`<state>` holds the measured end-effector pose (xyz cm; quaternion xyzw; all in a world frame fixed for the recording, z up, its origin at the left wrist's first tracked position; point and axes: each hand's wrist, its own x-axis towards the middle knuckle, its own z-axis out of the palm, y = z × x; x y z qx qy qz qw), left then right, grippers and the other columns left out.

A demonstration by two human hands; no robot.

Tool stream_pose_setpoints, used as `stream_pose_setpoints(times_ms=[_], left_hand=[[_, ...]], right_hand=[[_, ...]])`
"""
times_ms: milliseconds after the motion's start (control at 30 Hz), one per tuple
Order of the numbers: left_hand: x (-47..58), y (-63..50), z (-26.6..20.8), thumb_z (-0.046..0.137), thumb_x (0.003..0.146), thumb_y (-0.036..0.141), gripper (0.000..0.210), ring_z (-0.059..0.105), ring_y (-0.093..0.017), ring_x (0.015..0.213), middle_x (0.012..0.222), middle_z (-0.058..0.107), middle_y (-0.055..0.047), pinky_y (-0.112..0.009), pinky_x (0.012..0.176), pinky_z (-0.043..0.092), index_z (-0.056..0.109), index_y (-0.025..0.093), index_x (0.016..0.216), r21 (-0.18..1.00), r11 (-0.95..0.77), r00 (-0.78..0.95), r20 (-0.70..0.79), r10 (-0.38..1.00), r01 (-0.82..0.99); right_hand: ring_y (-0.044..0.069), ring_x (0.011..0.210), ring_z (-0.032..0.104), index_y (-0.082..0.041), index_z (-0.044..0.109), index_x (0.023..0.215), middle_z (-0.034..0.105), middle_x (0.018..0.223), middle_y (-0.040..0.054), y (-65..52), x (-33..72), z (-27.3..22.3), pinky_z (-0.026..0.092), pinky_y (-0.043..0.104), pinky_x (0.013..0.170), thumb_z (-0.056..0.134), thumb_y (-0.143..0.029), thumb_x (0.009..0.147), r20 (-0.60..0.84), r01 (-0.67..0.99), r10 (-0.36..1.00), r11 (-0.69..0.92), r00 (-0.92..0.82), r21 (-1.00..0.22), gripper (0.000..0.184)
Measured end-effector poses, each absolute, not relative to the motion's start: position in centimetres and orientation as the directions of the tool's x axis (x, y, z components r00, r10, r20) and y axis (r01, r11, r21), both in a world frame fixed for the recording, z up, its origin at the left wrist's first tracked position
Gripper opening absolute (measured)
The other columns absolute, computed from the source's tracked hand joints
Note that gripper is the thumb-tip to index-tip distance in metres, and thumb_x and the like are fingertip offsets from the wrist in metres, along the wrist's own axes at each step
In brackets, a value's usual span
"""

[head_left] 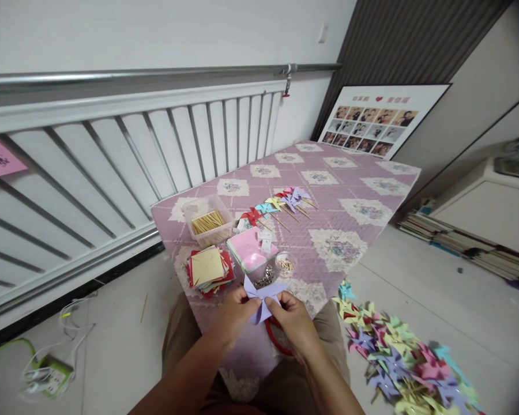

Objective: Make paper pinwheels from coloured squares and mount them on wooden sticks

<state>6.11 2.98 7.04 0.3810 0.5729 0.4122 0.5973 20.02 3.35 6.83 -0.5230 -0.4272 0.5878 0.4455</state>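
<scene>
A lavender paper pinwheel (259, 314) with folded blades is held between my two hands over the near part of the table. My left hand (239, 314) pinches its left side. My right hand (290, 316) grips the right side, with the thumb pressed near the centre. No stick shows on this pinwheel. Just beyond it lie small metal pins (266, 276) in a heap and a clear round container (285, 265) of small pale pieces. A red-handled tool (277, 340), partly hidden by my right hand, rests on the cloth.
A plastic box (211, 236) of thin sticks stands at the back left, behind stacked cut paper squares (207, 268). Pink paper (248, 251) lies mid-table. Finished pinwheels (285, 199) lie farther back, with a large pile (402, 357) on the floor right. A radiator (155, 144) borders the table's left.
</scene>
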Motion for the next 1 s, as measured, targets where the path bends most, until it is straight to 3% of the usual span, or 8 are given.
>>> stream_pose_setpoints(times_ms=[567,1000], left_hand=[[6.7,3.2,7.3,0.056,0.073,0.014,0.018,0.06,-0.016,0.065,0.078,0.073,-0.006,-0.025,0.062,0.043,0.069,0.012,0.085,0.921,0.388,-0.02,-0.389,0.921,-0.033],[5.3,2.8,5.3,0.056,0.076,0.014,0.016,0.061,-0.016,0.064,0.08,0.073,-0.006,-0.024,0.059,0.043,0.069,0.013,0.085,0.898,0.424,-0.068,-0.419,0.905,0.117]], right_hand=[[0.014,0.056,0.046,-0.02,0.056,0.06,0.053,0.058,-0.004,3.5,20.0,6.6,0.038,0.025,0.057,0.066,-0.04,0.069,-0.223,0.047,0.974,-0.221,-0.049,-0.974,0.024],[0.014,0.059,0.048,-0.02,0.057,0.064,0.055,0.061,-0.0034,2.8,19.2,4.9,0.039,0.025,0.059,0.067,-0.044,0.071,-0.242,0.062,0.963,-0.236,-0.119,-0.97,0.027]])
